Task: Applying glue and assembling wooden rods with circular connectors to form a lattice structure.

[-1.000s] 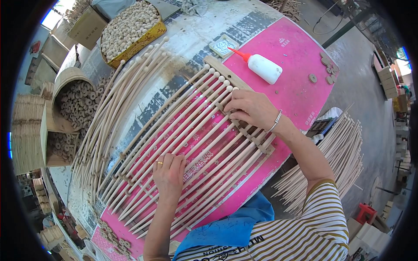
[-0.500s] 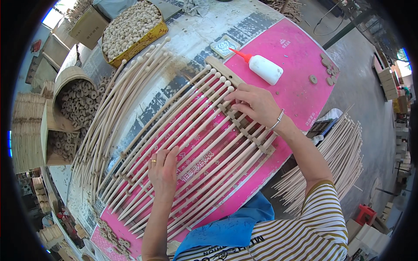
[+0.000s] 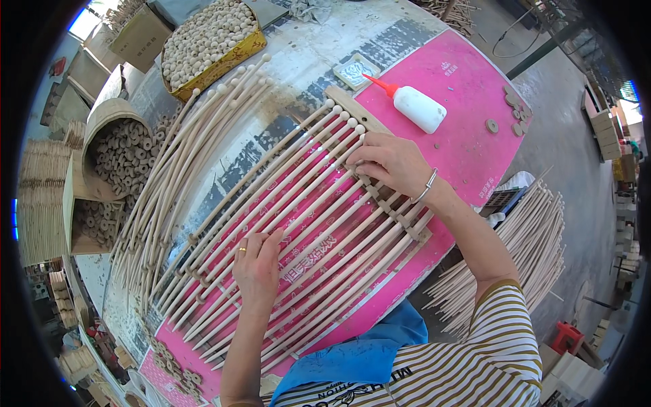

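Slim wooden rods (image 3: 331,208) lie side by side across a slotted wooden rack (image 3: 385,201). Several of them at the far side end in round wooden balls (image 3: 344,116). My right hand (image 3: 393,166) is pinched at the rod ends by the rack, just nearer than the last ball. Its fingertips hide whatever is between them. Lower on the same rods, my left hand (image 3: 258,268) has its fingers curled around a rod, thumb toward the rack. Wooden rings (image 3: 201,296) sit on some rods near their lower ends.
A white glue bottle (image 3: 419,108) with a red nozzle lies on the pink mat (image 3: 468,81), near a small dish (image 3: 356,71). Left of the rack are a pile of ball-tipped rods (image 3: 196,156), a box of balls (image 3: 210,44) and a tub of rings (image 3: 122,146). More rods (image 3: 515,237) stand at right.
My right hand has shifted slightly nearer along the rack, its fingers drawn closer together. The left hand has barely moved. The whole view has shifted a little.
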A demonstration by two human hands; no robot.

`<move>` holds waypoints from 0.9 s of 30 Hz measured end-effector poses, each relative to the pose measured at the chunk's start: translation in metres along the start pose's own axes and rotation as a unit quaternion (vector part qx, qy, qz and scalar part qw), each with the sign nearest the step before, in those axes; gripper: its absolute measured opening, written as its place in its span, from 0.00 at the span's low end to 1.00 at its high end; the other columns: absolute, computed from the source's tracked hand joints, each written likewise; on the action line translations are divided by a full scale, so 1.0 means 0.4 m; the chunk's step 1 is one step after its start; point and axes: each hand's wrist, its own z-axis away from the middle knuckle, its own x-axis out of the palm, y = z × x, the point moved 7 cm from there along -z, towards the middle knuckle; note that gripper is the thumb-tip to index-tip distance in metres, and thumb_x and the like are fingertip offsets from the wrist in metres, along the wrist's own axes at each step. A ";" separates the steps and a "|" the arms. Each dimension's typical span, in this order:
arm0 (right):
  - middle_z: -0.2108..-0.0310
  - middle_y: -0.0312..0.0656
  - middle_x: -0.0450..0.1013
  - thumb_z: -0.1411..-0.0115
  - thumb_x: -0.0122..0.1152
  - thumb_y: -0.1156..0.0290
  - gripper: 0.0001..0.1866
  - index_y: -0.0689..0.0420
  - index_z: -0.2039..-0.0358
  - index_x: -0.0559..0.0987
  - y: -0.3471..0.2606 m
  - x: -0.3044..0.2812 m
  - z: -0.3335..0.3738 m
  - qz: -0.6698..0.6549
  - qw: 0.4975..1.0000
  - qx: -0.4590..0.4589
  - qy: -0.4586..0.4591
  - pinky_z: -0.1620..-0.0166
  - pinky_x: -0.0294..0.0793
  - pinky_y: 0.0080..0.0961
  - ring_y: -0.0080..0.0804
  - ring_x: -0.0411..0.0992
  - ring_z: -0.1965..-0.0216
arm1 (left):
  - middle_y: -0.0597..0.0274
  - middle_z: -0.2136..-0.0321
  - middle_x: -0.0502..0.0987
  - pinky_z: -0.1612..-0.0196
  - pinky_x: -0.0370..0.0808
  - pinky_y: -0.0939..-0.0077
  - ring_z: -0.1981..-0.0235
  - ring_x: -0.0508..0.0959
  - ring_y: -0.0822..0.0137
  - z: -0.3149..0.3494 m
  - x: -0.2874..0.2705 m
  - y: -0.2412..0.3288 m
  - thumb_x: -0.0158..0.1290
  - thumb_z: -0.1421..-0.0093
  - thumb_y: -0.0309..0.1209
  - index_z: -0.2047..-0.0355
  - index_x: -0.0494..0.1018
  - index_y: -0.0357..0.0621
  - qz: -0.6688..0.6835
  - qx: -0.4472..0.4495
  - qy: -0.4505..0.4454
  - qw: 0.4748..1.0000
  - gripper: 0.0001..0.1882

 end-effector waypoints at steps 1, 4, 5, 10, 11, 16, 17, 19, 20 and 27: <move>0.64 0.36 0.74 0.38 0.67 0.67 0.09 0.49 0.58 0.84 0.002 0.002 0.000 0.002 1.000 -0.003 0.001 0.58 0.76 0.34 0.35 0.76 0.59 | 0.63 0.65 0.77 0.59 0.76 0.65 0.63 0.78 0.61 0.003 0.004 -0.005 0.63 0.42 0.23 0.54 0.83 0.46 0.000 0.003 -0.003 1.000 0.14; 0.64 0.37 0.75 0.38 0.66 0.67 0.10 0.50 0.56 0.84 0.003 -0.006 0.003 0.003 1.000 -0.007 0.007 0.58 0.76 0.33 0.34 0.76 0.59 | 0.63 0.62 0.77 0.58 0.76 0.63 0.62 0.78 0.60 -0.002 -0.009 -0.002 0.63 0.41 0.24 0.52 0.82 0.46 0.018 -0.003 -0.006 1.000 0.16; 0.64 0.37 0.75 0.37 0.66 0.67 0.11 0.51 0.55 0.84 0.000 -0.014 0.006 0.003 1.000 -0.010 0.013 0.58 0.76 0.33 0.34 0.77 0.60 | 0.63 0.61 0.77 0.58 0.76 0.63 0.61 0.78 0.59 -0.004 -0.015 -0.001 0.63 0.41 0.24 0.50 0.82 0.46 0.034 -0.012 -0.004 0.999 0.17; 0.66 0.39 0.74 0.37 0.66 0.70 0.12 0.53 0.53 0.84 -0.028 -0.074 0.055 -0.037 0.997 0.022 0.057 0.62 0.76 0.31 0.34 0.77 0.66 | 0.63 0.61 0.77 0.57 0.75 0.62 0.59 0.78 0.59 0.015 -0.039 -0.069 0.61 0.39 0.26 0.50 0.81 0.47 -0.022 -0.016 0.003 1.000 0.16; 0.67 0.40 0.74 0.37 0.65 0.71 0.12 0.54 0.53 0.84 -0.040 -0.087 0.068 -0.052 0.996 0.028 0.069 0.63 0.75 0.31 0.33 0.77 0.67 | 0.63 0.61 0.77 0.57 0.75 0.62 0.59 0.78 0.59 0.019 -0.037 -0.079 0.61 0.39 0.26 0.50 0.81 0.47 -0.023 -0.017 0.005 1.000 0.16; 0.67 0.41 0.74 0.36 0.65 0.73 0.10 0.57 0.54 0.84 -0.120 -0.082 0.120 -0.079 0.992 0.049 0.085 0.64 0.73 0.30 0.33 0.75 0.68 | 0.63 0.64 0.76 0.59 0.75 0.64 0.62 0.78 0.60 0.021 -0.038 -0.080 0.59 0.40 0.24 0.54 0.82 0.47 -0.055 0.030 0.018 0.998 0.14; 0.67 0.42 0.73 0.36 0.65 0.73 0.10 0.57 0.54 0.84 -0.144 -0.070 0.127 -0.096 0.991 0.028 0.091 0.64 0.73 0.30 0.33 0.75 0.68 | 0.63 0.64 0.76 0.59 0.75 0.64 0.62 0.78 0.60 0.025 -0.053 -0.081 0.59 0.40 0.24 0.54 0.82 0.47 -0.058 0.029 0.022 0.998 0.14; 0.67 0.42 0.75 0.35 0.65 0.73 0.11 0.57 0.53 0.85 -0.194 -0.046 0.143 -0.118 0.991 0.027 0.065 0.62 0.74 0.30 0.32 0.76 0.67 | 0.63 0.65 0.75 0.60 0.75 0.64 0.64 0.77 0.60 0.028 -0.084 -0.072 0.59 0.40 0.24 0.54 0.82 0.47 -0.085 0.034 0.023 0.996 0.14; 0.66 0.41 0.77 0.34 0.65 0.72 0.12 0.58 0.51 0.84 -0.206 -0.020 0.151 -0.176 0.981 0.044 0.069 0.62 0.75 0.29 0.30 0.76 0.67 | 0.63 0.65 0.75 0.60 0.75 0.64 0.64 0.77 0.60 0.030 -0.108 -0.058 0.59 0.40 0.24 0.54 0.82 0.47 -0.085 0.035 0.026 0.995 0.14; 0.69 0.32 0.76 0.24 0.54 0.57 0.18 0.60 0.50 0.81 -0.362 0.222 0.147 -0.659 0.718 0.227 -0.013 0.69 0.75 0.14 0.15 0.74 0.71 | 0.64 0.63 0.75 0.57 0.74 0.63 0.61 0.76 0.61 0.146 -0.256 0.087 0.61 0.43 0.23 0.48 0.82 0.48 -0.078 0.086 0.020 0.993 0.20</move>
